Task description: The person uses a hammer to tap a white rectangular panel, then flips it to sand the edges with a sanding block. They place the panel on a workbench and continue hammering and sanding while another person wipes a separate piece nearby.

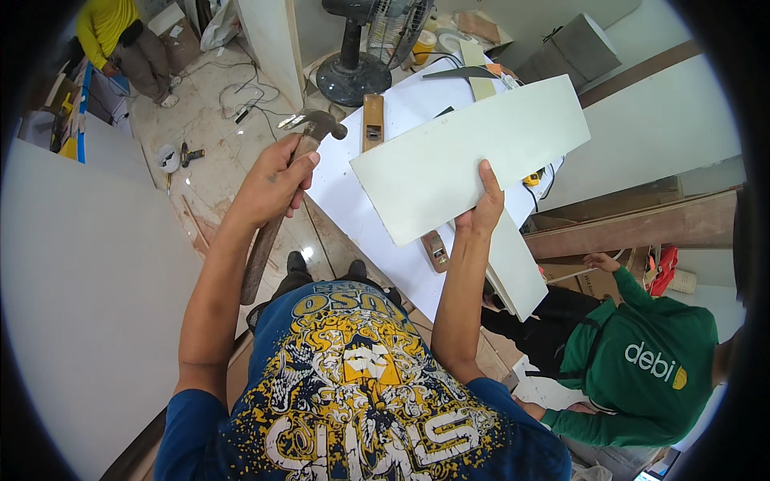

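My left hand (277, 178) is closed around the wooden handle of a claw hammer (263, 252), gripping it just below the metal head, with the handle hanging down past my wrist. My right hand (484, 202) grips the near edge of a flat white board (473, 152), its thumb on top and its fingers hidden underneath. The board is held tilted over a white-topped table (341, 180). A wooden hand plane (373, 120) lies on the table past the hammer head. Another wooden plane (435, 251) lies partly under the board, beside my right wrist.
A second white panel (513, 268) is right of my right forearm. A black fan (353, 76) stands beyond the table. A person in green (642, 365) works at the right, another in yellow (108, 32) at far left. Cables (249, 96) and a drill (191, 154) lie on the floor.
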The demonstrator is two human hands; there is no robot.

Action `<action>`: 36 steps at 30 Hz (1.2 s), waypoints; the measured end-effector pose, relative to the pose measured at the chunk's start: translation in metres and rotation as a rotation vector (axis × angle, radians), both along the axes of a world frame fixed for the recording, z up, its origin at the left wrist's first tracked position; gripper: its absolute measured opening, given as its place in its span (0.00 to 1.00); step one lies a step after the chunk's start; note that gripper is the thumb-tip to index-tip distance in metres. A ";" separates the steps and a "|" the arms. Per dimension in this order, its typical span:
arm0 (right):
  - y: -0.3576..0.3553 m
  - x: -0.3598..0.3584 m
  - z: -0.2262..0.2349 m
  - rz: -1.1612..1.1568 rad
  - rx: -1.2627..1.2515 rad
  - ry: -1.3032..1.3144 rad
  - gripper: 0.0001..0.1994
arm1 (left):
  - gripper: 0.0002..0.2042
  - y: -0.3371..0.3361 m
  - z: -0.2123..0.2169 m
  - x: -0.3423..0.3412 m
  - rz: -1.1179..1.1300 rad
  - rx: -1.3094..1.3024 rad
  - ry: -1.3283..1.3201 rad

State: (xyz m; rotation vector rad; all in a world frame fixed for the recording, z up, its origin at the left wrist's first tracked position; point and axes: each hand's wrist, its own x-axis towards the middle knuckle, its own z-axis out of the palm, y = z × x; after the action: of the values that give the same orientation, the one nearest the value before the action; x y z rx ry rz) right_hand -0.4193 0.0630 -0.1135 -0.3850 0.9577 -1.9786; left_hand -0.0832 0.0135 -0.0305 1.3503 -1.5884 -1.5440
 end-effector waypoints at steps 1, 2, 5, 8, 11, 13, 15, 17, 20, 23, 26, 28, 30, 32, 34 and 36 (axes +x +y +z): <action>0.002 0.000 -0.002 -0.002 0.007 -0.008 0.31 | 0.12 0.000 -0.002 -0.001 -0.002 0.007 0.007; 0.002 -0.001 -0.004 -0.007 0.011 -0.004 0.31 | 0.12 -0.002 -0.007 -0.002 0.000 0.009 0.003; 0.004 0.000 -0.006 -0.035 0.033 0.018 0.31 | 0.12 -0.007 -0.024 -0.002 -0.012 -0.008 -0.046; 0.004 -0.001 -0.002 -0.080 0.064 0.053 0.30 | 0.13 -0.017 -0.055 0.001 -0.064 -0.184 -0.208; 0.006 -0.004 0.002 -0.099 0.065 0.074 0.30 | 0.19 -0.020 -0.105 0.001 -0.140 -0.509 -0.406; 0.011 -0.008 0.008 -0.119 0.063 0.088 0.30 | 0.25 -0.010 -0.126 -0.004 -0.209 -0.617 -0.486; 0.020 -0.020 0.008 -0.171 0.102 0.163 0.30 | 0.26 -0.006 -0.146 -0.014 -0.423 -0.603 -0.591; 0.033 -0.038 0.010 -0.229 0.159 0.234 0.29 | 0.25 0.000 -0.157 -0.029 -0.596 -0.615 -0.620; 0.063 -0.080 0.014 -0.276 0.245 0.316 0.28 | 0.21 -0.009 -0.185 -0.061 -0.812 -0.716 -0.615; 0.102 -0.121 0.022 -0.339 0.330 0.340 0.28 | 0.18 -0.011 -0.201 -0.100 -0.866 -0.753 -0.427; 0.152 -0.134 0.024 -0.384 0.400 0.366 0.27 | 0.16 0.004 -0.216 -0.143 -0.819 -0.744 -0.342; 0.175 -0.136 0.024 -0.415 0.479 0.381 0.28 | 0.14 0.017 -0.229 -0.190 -0.669 -0.728 -0.314; 0.189 -0.137 0.017 -0.414 0.462 0.387 0.30 | 0.16 0.013 -0.218 -0.242 -0.664 -0.716 -0.276; 0.197 -0.135 0.012 -0.398 0.490 0.379 0.31 | 0.15 -0.008 -0.229 -0.283 -0.507 -0.641 -0.365; 0.205 -0.134 0.011 -0.379 0.503 0.369 0.30 | 0.12 -0.046 -0.231 -0.311 -0.548 -0.747 -0.386; 0.213 -0.132 0.006 -0.364 0.527 0.351 0.30 | 0.10 -0.074 -0.225 -0.334 -0.623 -0.869 -0.503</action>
State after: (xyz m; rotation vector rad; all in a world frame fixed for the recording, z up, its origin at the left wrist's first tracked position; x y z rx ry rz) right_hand -0.5513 0.2757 -0.1077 -0.2727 1.8267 -1.9027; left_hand -0.4167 -0.0608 -0.2556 0.7829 -2.7313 -0.5688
